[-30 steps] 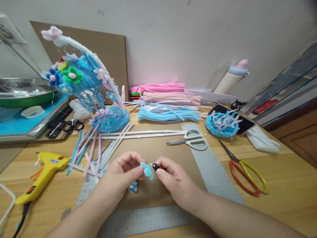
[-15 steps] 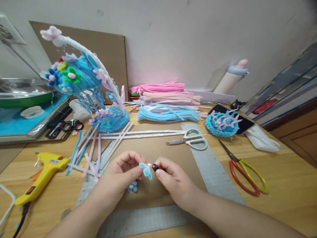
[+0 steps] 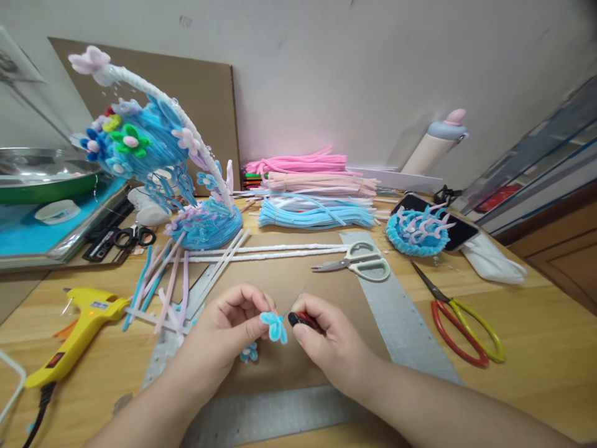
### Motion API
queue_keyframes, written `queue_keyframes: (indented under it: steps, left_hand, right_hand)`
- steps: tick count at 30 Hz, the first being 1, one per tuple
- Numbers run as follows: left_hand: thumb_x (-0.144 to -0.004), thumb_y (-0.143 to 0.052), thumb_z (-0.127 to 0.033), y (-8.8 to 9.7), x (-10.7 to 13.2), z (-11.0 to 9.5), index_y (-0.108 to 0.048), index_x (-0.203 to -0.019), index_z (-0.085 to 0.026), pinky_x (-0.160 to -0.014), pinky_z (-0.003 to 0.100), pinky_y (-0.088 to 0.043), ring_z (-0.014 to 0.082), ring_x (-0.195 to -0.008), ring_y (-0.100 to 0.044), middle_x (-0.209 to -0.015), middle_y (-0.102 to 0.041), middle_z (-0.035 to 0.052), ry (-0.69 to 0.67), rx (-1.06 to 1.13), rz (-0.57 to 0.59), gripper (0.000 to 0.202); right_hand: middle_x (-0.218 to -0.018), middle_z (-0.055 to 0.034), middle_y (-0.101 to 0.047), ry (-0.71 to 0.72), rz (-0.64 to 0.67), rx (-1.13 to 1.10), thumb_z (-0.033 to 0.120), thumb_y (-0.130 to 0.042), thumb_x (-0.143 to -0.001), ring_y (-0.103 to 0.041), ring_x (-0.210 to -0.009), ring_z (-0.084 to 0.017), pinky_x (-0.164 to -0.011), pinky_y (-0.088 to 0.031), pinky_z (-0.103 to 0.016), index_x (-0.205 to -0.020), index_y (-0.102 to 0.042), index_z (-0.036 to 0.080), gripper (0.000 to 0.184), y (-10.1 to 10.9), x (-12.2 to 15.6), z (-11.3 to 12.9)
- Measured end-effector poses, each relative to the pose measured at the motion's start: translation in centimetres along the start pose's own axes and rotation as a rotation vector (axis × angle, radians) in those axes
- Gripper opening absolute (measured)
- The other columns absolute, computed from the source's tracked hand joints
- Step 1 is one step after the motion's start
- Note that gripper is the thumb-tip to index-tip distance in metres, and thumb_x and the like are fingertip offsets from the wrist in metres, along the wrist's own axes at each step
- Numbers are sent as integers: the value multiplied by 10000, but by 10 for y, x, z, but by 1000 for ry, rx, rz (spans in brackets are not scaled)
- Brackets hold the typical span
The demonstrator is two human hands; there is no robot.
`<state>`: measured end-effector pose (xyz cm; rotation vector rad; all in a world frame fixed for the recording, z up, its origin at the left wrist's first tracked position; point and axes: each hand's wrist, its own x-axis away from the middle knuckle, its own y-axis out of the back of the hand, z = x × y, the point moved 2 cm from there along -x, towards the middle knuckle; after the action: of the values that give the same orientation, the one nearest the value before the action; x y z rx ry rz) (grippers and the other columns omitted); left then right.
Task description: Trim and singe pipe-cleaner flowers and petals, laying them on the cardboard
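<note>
Pinched between the thumb and fingers of my left hand (image 3: 237,317) is a light blue pipe-cleaner flower (image 3: 275,327). My right hand (image 3: 326,333) grips a lighter (image 3: 303,320) with a black top and a red body, close to the flower's right side but apart from it. No flame shows at its tip. A second blue flower (image 3: 249,352) lies on the cardboard just below my left hand, partly covered by it. Both hands are over the brown cardboard (image 3: 289,373) on a grey mat (image 3: 298,414).
A yellow glue gun (image 3: 77,330) lies at left beside loose pipe cleaners (image 3: 175,280). Small scissors (image 3: 364,261) and red-and-yellow scissors (image 3: 466,330) lie at right. Bundled pipe cleaners (image 3: 317,211) are stacked at the back. A blue fuzzy lamp-like piece (image 3: 153,143) stands back left.
A small flame at the lighter's tip has gone out. The lighter has turned in my right hand, so more of its red body shows. The flower has tilted slightly.
</note>
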<state>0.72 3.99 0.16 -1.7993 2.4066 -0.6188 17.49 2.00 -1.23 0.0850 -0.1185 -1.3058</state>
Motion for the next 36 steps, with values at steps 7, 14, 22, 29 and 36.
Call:
queue_keyframes:
  steps: [7,14,22,29,36]
  left_hand:
    - [-636,-912,-317,1,1,1,-710,-714,-209,-547,164,-491,83,-598,-603,-712,-695,-31,4,10,9,242]
    - [-640,-912,-311,1,-1,1,-707,-717,-206,-561,156,-496,83,-621,-613,-722,-703,-29,-4,22,14,243]
    - [-660,-900,-312,1,0,2,-703,-719,-208,-555,155,-489,80,-619,-607,-724,-697,-34,5,16,22,230]
    - [-659,-900,-322,2,0,2,-703,-719,-205,-558,162,-488,81,-611,-601,-722,-692,-31,0,9,22,237]
    - [-654,-902,-331,3,-2,4,-707,-727,-213,-561,165,-489,76,-601,-594,-729,-689,-35,-1,-1,20,239]
  right_hand:
    - [-664,53,-398,45,-24,46,304,-507,-808,-374,-639,-124,-603,-307,-273,-705,-474,230,131,1,1,1]
    - [-666,53,-416,39,-5,56,306,-500,-820,-381,-638,-124,-598,-319,-269,-721,-485,227,128,0,1,-1]
    - [-665,54,-423,40,-5,49,300,-508,-827,-384,-639,-122,-595,-316,-266,-722,-491,226,129,0,0,-2]
    - [-673,47,-420,65,-31,6,335,-485,-838,-380,-638,-125,-599,-332,-268,-728,-476,230,152,2,0,-1]
    - [-655,47,-401,71,-56,-33,374,-477,-844,-367,-612,-126,-569,-334,-267,-720,-447,237,188,7,-3,6]
